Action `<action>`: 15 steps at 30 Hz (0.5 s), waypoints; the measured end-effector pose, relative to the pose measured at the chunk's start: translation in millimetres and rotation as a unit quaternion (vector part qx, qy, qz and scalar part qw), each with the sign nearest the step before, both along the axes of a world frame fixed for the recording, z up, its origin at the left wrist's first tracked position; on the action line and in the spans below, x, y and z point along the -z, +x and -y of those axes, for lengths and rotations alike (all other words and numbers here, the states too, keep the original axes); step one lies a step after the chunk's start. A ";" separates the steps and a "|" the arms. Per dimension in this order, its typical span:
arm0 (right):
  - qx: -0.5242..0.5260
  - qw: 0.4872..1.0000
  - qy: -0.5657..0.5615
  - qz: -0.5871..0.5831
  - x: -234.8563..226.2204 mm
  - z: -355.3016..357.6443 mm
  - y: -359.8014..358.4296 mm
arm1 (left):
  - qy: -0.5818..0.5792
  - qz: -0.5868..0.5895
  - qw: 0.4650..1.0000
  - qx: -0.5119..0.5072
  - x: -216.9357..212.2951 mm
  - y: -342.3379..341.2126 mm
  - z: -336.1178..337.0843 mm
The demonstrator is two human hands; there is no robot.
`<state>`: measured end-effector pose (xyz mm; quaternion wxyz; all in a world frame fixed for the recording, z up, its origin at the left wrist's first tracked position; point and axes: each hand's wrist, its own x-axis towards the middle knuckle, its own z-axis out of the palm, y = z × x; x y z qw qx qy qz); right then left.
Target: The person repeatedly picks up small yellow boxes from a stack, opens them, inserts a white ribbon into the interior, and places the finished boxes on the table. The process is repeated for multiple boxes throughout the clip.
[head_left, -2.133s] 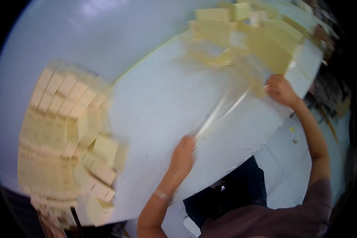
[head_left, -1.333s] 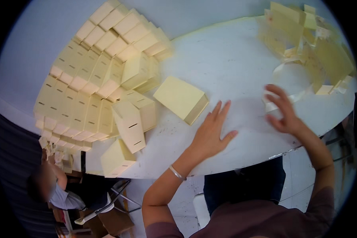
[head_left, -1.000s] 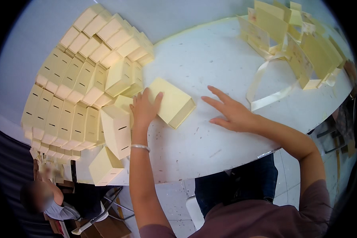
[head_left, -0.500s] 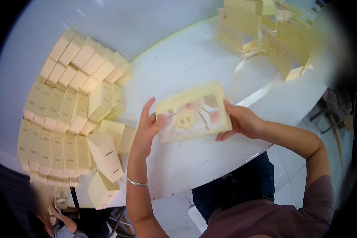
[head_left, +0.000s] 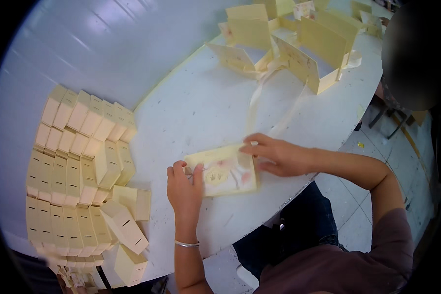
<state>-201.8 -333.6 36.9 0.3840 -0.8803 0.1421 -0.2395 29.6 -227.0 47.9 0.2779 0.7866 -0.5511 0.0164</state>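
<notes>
A flat cream gift box (head_left: 225, 182) with a pink floral lid and a pale round emblem lies on the white table (head_left: 181, 117) in front of me. My left hand (head_left: 185, 190) grips its left end, thumb over the lid and fingers round the far corner. Over the upper right corner is my right hand (head_left: 281, 156), its fingers bent but apart and slightly blurred. It touches or hovers just above the corner; I cannot tell which.
Stacked cream boxes (head_left: 73, 181) with dark slots fill the table's left side, a few loose ones (head_left: 125, 226) beside them. Several open boxes (head_left: 323, 46) with upright lids and trailing ribbons (head_left: 256, 100) stand at the far right. A wall (head_left: 108, 44) rises behind the table.
The gift box has come down from a tilted hold and now lies flatter on the table. My right hand has shifted from its right end to the upper right corner and loosened. My view has turned.
</notes>
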 end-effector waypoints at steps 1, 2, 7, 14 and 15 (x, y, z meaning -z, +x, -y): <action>-0.027 0.999 -0.046 -0.006 1.0 -7.0 -1.5 | -0.015 -0.019 1.000 0.011 5.7 6.1 5.5; -0.054 0.994 -0.092 -0.012 3.1 -13.5 -3.7 | -0.029 -0.039 0.999 0.023 9.8 9.8 10.3; -0.058 0.944 -0.322 0.038 8.3 -37.2 -1.6 | -0.028 -0.130 0.991 0.034 11.0 6.1 27.1; -0.017 0.936 -0.341 0.081 21.9 -51.0 -3.1 | -0.217 -0.552 0.785 0.178 12.9 24.0 32.2; -0.008 0.941 -0.328 0.087 23.8 -49.9 -3.3 | -0.276 -0.635 0.684 0.229 15.0 30.7 31.1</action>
